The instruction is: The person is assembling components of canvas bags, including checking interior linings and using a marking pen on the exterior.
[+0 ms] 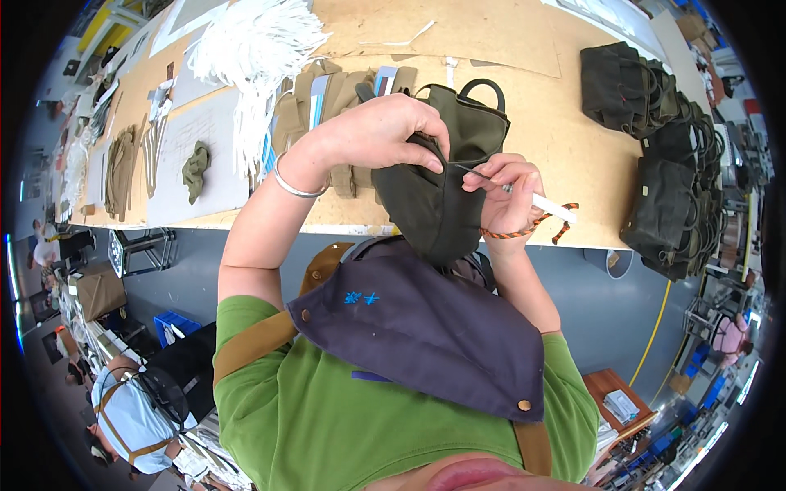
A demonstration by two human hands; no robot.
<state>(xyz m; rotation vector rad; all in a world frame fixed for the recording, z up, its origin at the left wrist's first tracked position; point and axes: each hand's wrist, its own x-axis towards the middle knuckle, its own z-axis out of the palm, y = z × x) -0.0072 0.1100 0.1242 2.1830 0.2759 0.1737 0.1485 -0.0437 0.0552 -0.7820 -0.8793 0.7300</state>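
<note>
A small dark olive fabric bag (438,214) with a black loop handle (483,92) is held up at the table's near edge, in front of my apron. My left hand (399,131) is closed in a pinch on the bag's upper fabric. In my right hand (508,192) is a slim tool with a white handle (555,206) and a thin dark shaft; its exact kind I cannot make out. The tool's tip meets the fabric close to my left fingertips. An orange and dark cord bracelet circles my right wrist.
A heap of white strips (258,41) and tan webbing pieces (299,106) lie at left on the wooden table (524,41). Farther left is a crumpled green cloth (196,172). Dark bags (667,196) are piled along the right end, near a bin (614,262) below.
</note>
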